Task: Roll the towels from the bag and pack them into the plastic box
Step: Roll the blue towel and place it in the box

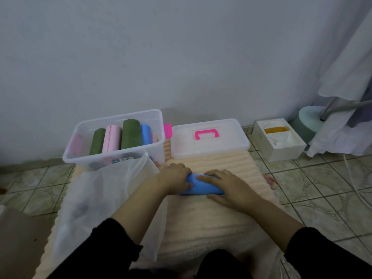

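A rolled blue towel (198, 187) lies on the ribbed cream mat (211, 218) in front of me. My left hand (176, 178) grips its left end, fingers curled over the roll. My right hand (225, 187) lies over its right half with the thumb wrapped along the near side. The clear plastic box (84, 156) stands at the back left, holding rolled towels: two green (130, 133), a pink one (112, 140) and a blue one (145, 133). A translucent white bag (96, 200) slumps at my left, in front of the box.
The box's clear lid (209, 137) with a pink handle lies behind the mat, right of the box. A white carton (278, 139) stands further right by a teal base and a hanging white cloth (342, 97). Tiled floor surrounds the mat. The wall is close behind.
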